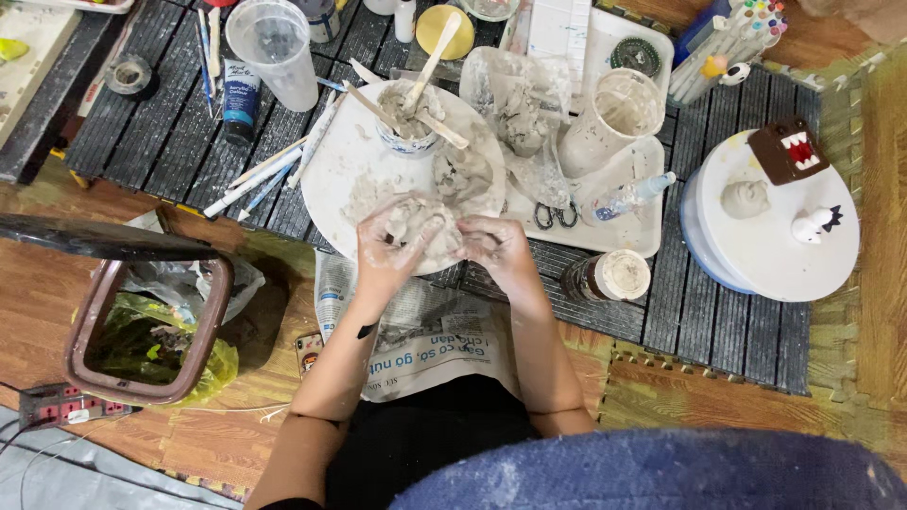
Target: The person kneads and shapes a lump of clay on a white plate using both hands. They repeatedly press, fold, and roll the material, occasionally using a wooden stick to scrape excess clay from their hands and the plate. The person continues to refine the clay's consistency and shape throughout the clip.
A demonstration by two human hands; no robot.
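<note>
Both hands wrapped round a lump of wet grey clay (420,225), left hand (385,253) cupped under one side, right hand (491,247) pinching the other, fingers coated in slip. Looked soft and slick, probably easy to dent, so best held from underneath with a broad cupped grip, not by fingertips. Sat right over the near edge of a white round board (340,161). Just beyond the knuckles, a small cup (408,132) with wooden sticks, tippy-looking. Past the right hand, a white tray (635,231) with scissors (556,216). Newspaper (416,331) below the wrists. Off beyond the left elbow, a brown bin (94,321). Not much spare room anywhere except toward the lap.
</note>
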